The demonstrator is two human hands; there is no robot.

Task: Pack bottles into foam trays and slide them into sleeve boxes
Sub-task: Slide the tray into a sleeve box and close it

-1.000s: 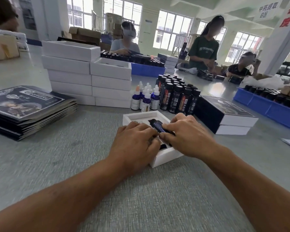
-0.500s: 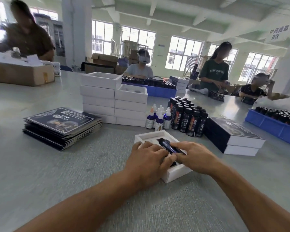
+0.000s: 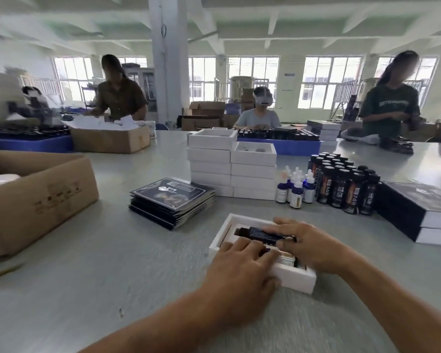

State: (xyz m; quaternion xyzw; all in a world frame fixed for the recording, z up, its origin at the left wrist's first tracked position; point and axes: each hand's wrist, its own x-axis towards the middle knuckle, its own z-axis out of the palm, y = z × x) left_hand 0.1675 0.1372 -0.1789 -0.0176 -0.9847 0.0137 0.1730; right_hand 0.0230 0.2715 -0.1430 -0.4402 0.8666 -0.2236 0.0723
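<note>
So this one's about mid-pack on a single tray, I'd say. The white foam tray (image 3: 294,278) sits flat on the grey table (image 3: 112,289) right in front of the person, and a dark bottle (image 3: 261,233) with a small-print label is lying on its side across it, looking not quite seated in its slot yet. The right hand (image 3: 307,244) has its fingers curled over the bottle's right end, pinching it; the left hand (image 3: 242,271) lies over the tray's near-left part, fingers fairly straight, pressing down on whatever's under them, which I can't make out. Something with a pale label peeks out between the hands, probably another bottle already in. Lots left to do though: behind the tray stands a cluster of dark bottles (image 3: 346,187) and a few white-capped dropper bottles (image 3: 294,187), plus stacked empty trays (image 3: 233,164). Left of the tray, a pile of flat dark sleeves (image 3: 173,200); none is on this tray yet.
</note>
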